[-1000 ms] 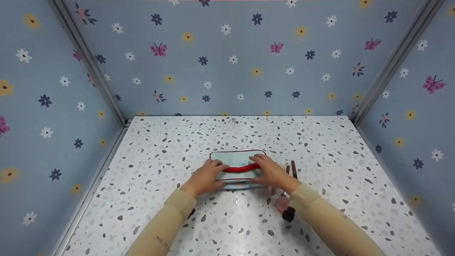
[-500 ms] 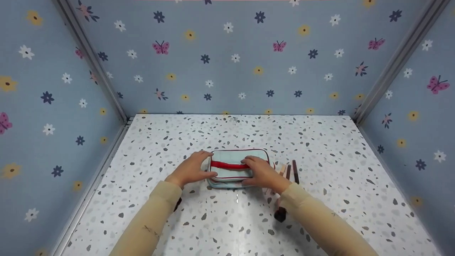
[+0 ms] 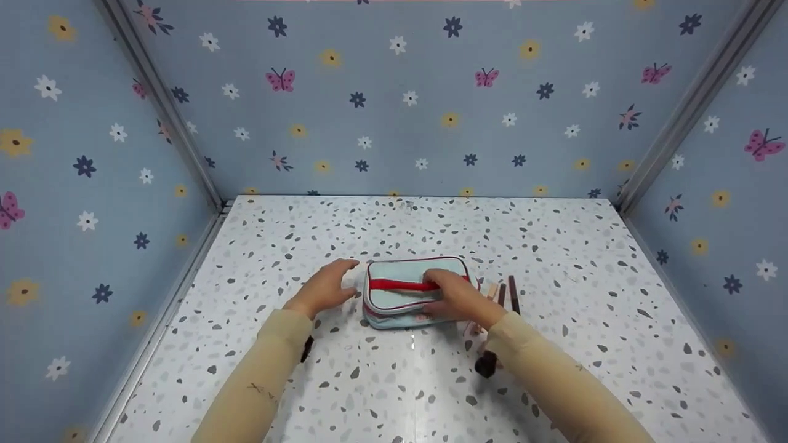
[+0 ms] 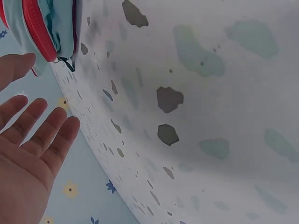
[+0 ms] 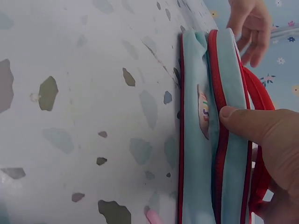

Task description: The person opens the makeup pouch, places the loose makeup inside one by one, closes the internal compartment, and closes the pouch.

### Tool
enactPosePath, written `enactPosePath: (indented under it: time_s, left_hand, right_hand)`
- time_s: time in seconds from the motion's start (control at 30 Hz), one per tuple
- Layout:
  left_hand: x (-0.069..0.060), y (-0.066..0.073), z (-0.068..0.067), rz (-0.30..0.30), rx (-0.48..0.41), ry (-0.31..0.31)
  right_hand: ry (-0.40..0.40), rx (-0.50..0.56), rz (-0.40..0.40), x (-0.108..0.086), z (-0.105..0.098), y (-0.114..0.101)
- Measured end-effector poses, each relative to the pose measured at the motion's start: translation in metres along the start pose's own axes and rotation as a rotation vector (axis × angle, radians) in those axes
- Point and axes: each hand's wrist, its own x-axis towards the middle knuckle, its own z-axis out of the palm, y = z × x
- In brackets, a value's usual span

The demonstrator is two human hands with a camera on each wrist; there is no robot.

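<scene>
A pale blue cosmetic bag [image 3: 394,317] with red piping sits on the speckled table. A red strap handle [image 3: 391,285] runs across its top. My right hand [image 3: 458,298] grips the right part of the bag. In the right wrist view its thumb presses on the red zip [image 5: 219,88], while the other fingers are at the top by the handle, partly hidden. Off the bag's left end, my left hand [image 3: 323,289] holds nothing, its fingers spread and apart from the bag. The left wrist view shows that hand's palm [image 4: 23,172] and a zip pull [image 4: 67,63] at the bag's corner.
Right of the bag lie slim dark sticks [image 3: 513,294] and a beige one [image 3: 492,291], partly under the right arm. A black tuft [image 3: 485,364] shows beside the right sleeve. Another dark item [image 3: 307,349] is beside the left sleeve. Patterned walls [image 3: 394,123] enclose the table.
My left hand has let go of the bag's left side and moved left, away from it. My right hand stays on the bag, whose left end now shows.
</scene>
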Motion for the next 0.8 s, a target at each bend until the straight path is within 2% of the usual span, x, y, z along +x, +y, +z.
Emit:
enactPosePath:
  time_s: [0.17,0.33,0.6,0.8]
  left_hand:
    - [0.007,-0.002,0.002,-0.03,-0.042,-0.02]
    - [0.018,-0.005,0.008,-0.04,-0.091,-0.038]
    - [0.031,-0.006,0.016,0.03,-0.212,-0.072]
    - [0.035,-0.006,0.02,0.039,-0.298,-0.124]
  right_hand:
    - [-0.017,0.045,0.035,-0.001,-0.004,0.006]
    - [-0.018,0.062,0.036,-0.002,-0.007,0.01]
    - [-0.022,0.103,0.047,-0.004,-0.009,0.014]
    - [-0.02,0.127,0.0,-0.007,-0.01,0.014]
